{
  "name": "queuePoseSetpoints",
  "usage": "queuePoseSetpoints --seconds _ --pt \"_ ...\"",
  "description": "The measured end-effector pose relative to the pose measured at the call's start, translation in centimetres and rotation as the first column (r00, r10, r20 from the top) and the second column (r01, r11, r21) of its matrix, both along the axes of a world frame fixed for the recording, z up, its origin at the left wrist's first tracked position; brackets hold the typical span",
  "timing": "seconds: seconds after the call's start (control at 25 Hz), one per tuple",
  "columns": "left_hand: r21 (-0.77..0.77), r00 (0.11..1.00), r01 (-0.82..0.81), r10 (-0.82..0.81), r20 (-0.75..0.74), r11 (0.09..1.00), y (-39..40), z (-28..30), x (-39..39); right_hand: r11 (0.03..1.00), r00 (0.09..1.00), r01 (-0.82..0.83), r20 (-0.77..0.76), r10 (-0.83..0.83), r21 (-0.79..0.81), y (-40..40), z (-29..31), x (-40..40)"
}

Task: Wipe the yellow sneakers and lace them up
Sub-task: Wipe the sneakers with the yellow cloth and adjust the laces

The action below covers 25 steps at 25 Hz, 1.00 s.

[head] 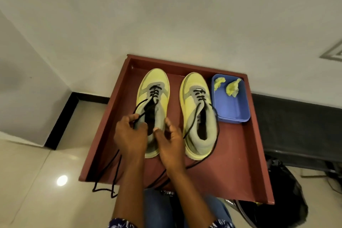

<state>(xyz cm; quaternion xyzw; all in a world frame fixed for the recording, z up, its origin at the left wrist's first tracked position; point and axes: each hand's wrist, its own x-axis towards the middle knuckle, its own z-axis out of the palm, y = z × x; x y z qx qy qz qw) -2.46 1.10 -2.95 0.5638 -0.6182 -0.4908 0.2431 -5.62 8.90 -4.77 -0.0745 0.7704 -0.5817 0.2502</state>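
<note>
1. Floor: glossy pale tile, at the far left and below; a loose loop of black lace trails over the tray's near-left edge onto it.
2. Red-brown tray: shallow, raised rim, resting against a white wall; it carries all items below.
3. Left hand: fingers curled, pinching the black lace of the left sneaker beside that shoe's collar.
4. Left yellow sneaker: upright, toe pointing away, in the left half of the tray; grey tongue and collar, lower eyelets laced in black, upper eyelets apparently unlaced.
5. Right hand: thumb and fingertips touching the grey collar of the left sneaker on its right side; whether it grips the collar cannot be told.
6. Right yellow sneaker: upright, parallel to the first and apart from it; partly laced, with its black lace ends draped round the heel and onto the tray.
7. Blue plastic container: rectangular, just beside the right sneaker, at the tray's far-right corner; holds two crumpled yellow-green cloths.
</note>
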Motion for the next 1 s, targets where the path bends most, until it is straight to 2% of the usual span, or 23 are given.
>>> queuePoseSetpoints --seconds 0.16,0.48,0.76,0.84,1.0 --pt "-0.112 0.998 0.035 -0.029 0.053 0.993 0.3 -0.4 -0.5 0.998 0.999 -0.046 0.006 0.046 0.043 0.0 0.3 -0.4" --pt "-0.142 0.999 0.005 0.001 0.043 0.99 0.6 -0.1 -0.6 0.971 0.986 -0.155 -0.04 0.165 0.182 -0.4 2.1 -1.1" --pt "-0.175 0.986 0.097 -0.072 0.148 0.98 0.8 1.5 -0.8 0.912 0.96 -0.211 -0.098 0.261 0.353 -0.9 2.2 -2.3" --pt "-0.229 0.981 0.139 -0.102 0.166 0.963 1.2 2.3 -1.3 0.91 0.95 -0.217 -0.136 0.28 0.353 -0.8 2.9 -2.7" --pt "-0.373 0.974 0.223 -0.197 0.108 0.901 3.0 4.1 -4.0 0.963 0.953 -0.113 -0.249 0.175 0.245 0.5 5.9 -5.1"
